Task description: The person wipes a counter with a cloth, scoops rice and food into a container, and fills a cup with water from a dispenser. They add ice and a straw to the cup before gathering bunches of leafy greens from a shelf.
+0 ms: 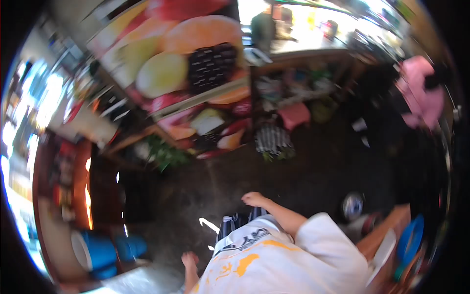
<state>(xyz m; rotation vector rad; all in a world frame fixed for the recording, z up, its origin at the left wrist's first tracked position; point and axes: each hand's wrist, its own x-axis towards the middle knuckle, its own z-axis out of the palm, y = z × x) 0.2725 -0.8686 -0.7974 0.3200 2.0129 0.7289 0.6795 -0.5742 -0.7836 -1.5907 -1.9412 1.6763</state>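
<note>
Fingers of the right hand (253, 198) and left hand (190, 259) are blurred, so whether clenched or released cannot be told; both hang low, perhaps at ease. At least two blue containers (100, 251) sit beyond the left hand, probably tucked aside for walking room; one fruit-printed refrigerator (164, 73) stands ahead.

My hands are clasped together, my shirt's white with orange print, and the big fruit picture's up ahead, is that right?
The head view shows your right hand and left hand well apart, not clasped. The white shirt, its orange print and the big fruit picture ahead are right.
</note>
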